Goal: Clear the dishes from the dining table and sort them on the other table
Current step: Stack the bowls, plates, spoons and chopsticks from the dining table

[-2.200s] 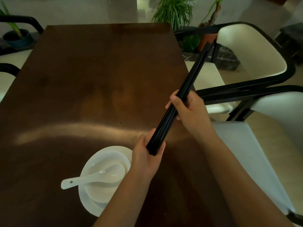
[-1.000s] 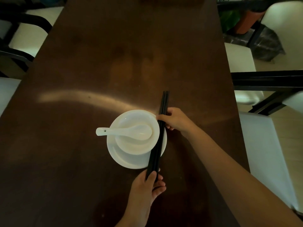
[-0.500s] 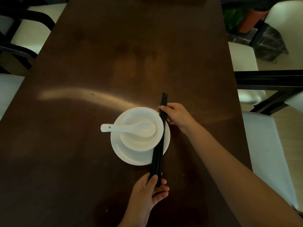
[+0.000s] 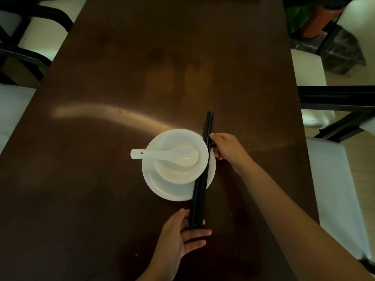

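Observation:
On the dark wooden dining table (image 4: 142, 57) a white bowl (image 4: 174, 173) sits on a white plate (image 4: 162, 191). A white soup spoon (image 4: 162, 155) rests in the bowl with its handle pointing left. A bundle of black chopsticks (image 4: 200, 185) lies lengthwise over the plate's right side, against the bowl's rim. My left hand (image 4: 178, 240) pinches the near end between thumb and fingers. My right hand (image 4: 229, 149) holds the far part with its fingertips, just right of the bowl.
White-cushioned chairs with black frames stand along the right edge (image 4: 334, 189) and the left edge (image 4: 12, 108). A potted plant (image 4: 316, 19) and a dark bag are on the floor at the far right.
The chopsticks were held up in the air and have come down across the plate beside the bowl. My head has tilted down over the dishes, and both hands' fingers have loosened slightly.

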